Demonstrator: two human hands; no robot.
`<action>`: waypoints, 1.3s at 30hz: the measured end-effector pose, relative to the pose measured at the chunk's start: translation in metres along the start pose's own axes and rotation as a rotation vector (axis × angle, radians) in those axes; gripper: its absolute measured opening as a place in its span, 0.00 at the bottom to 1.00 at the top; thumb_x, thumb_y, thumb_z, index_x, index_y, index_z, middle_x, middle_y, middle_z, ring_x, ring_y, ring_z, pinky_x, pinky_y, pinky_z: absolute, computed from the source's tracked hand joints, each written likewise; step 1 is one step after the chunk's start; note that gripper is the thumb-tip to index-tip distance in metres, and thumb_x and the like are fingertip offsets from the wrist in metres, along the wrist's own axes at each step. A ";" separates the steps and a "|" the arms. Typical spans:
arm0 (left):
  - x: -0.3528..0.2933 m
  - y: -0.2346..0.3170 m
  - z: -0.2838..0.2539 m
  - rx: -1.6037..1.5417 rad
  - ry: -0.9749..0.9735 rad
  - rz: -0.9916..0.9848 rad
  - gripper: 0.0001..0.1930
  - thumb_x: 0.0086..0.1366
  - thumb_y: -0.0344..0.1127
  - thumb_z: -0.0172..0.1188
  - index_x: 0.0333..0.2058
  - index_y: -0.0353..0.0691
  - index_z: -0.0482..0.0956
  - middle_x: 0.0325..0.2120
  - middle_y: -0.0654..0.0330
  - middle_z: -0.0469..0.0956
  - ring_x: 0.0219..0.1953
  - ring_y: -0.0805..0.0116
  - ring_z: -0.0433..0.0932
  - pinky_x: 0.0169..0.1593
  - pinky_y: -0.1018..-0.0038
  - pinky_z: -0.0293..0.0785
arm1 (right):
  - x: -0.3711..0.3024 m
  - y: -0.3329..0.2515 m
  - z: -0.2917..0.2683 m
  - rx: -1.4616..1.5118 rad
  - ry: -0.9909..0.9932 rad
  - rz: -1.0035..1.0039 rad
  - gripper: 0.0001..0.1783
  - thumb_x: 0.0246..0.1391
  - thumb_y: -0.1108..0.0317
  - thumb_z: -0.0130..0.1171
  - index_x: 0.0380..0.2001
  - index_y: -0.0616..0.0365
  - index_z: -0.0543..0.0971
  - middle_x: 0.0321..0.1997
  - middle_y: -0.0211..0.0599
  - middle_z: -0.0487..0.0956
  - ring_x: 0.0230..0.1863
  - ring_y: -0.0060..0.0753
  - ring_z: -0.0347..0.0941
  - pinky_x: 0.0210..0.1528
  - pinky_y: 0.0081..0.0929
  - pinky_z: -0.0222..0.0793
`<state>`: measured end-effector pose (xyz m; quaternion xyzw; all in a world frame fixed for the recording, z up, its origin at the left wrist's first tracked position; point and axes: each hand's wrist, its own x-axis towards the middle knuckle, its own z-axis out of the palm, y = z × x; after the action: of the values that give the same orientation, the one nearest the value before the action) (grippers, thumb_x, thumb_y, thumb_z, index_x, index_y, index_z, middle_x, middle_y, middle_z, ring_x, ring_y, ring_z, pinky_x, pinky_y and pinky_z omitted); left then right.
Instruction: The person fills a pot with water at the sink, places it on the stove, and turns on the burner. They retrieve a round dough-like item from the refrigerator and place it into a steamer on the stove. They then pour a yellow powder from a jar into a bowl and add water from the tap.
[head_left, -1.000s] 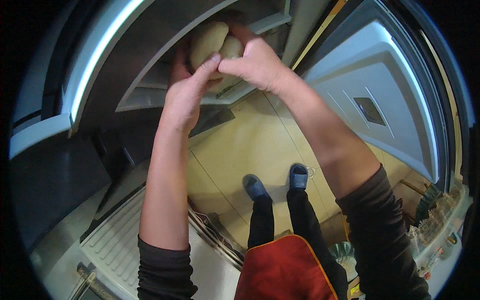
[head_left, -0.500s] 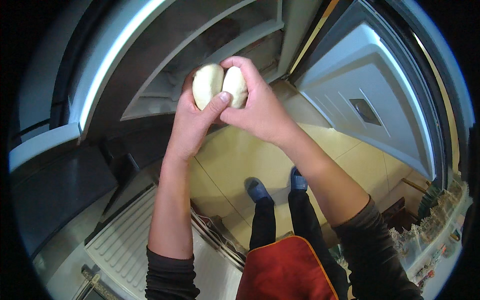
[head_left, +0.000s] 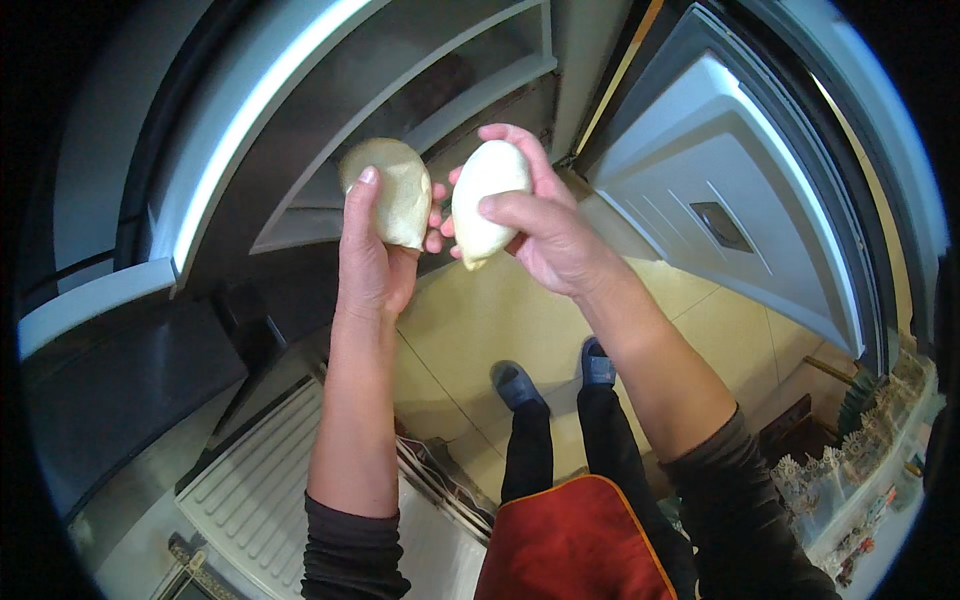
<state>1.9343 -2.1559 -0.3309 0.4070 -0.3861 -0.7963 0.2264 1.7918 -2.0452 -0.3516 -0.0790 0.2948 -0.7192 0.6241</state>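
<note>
Two pale, smooth, oval steamed buns are held up in front of the open fridge compartment, with a narrow gap between them. My left hand grips one steamed bun, its thumb lying across the flatter face, which looks brownish along the upper left edge. In my right hand is the other steamed bun, whiter and rounder, with a small pointed bit at its lower end. The right thumb presses on its side while the fingers wrap behind it.
Beyond my hands are the compartment's shelf edges. The fridge door stands open at the right. A ribbed white panel lies low on the left, with a dark surface above it. Lace-trimmed cloth hangs at the lower right.
The two buns were pressed side by side in both hands; now they are apart, one in each hand. My left hand has turned its bun to show a flatter face.
</note>
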 end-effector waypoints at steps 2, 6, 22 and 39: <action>0.004 0.003 -0.002 0.170 0.063 0.043 0.27 0.68 0.58 0.52 0.50 0.37 0.73 0.38 0.55 0.78 0.34 0.70 0.75 0.30 0.72 0.68 | -0.004 -0.008 -0.008 0.147 -0.107 0.019 0.39 0.50 0.77 0.56 0.63 0.49 0.54 0.50 0.49 0.72 0.46 0.54 0.79 0.45 0.49 0.80; 0.030 0.008 -0.006 0.680 0.362 0.209 0.31 0.61 0.59 0.62 0.53 0.40 0.73 0.41 0.58 0.78 0.37 0.68 0.75 0.37 0.70 0.71 | -0.013 -0.017 -0.022 0.309 -0.207 0.068 0.37 0.48 0.75 0.52 0.64 0.50 0.58 0.53 0.53 0.71 0.50 0.65 0.76 0.50 0.57 0.78; 0.089 -0.020 -0.038 1.544 0.465 0.937 0.28 0.64 0.43 0.62 0.58 0.36 0.69 0.54 0.42 0.72 0.58 0.42 0.69 0.61 0.55 0.63 | -0.109 -0.015 -0.060 0.722 -0.059 0.192 0.36 0.55 0.58 0.56 0.65 0.60 0.63 0.55 0.52 0.72 0.54 0.59 0.73 0.46 0.51 0.79; -0.179 0.006 0.087 0.181 -0.485 -0.187 0.34 0.51 0.30 0.75 0.55 0.38 0.68 0.48 0.64 0.73 0.52 0.74 0.71 0.56 0.73 0.70 | -0.201 -0.030 0.061 0.764 -0.067 0.592 0.29 0.68 0.47 0.38 0.49 0.62 0.73 0.31 0.42 0.78 0.15 0.31 0.68 0.14 0.23 0.64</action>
<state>1.9645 -2.0009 -0.2095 0.2569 -0.4591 -0.8503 0.0155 1.8376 -1.8737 -0.2351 0.2201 -0.0009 -0.5647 0.7954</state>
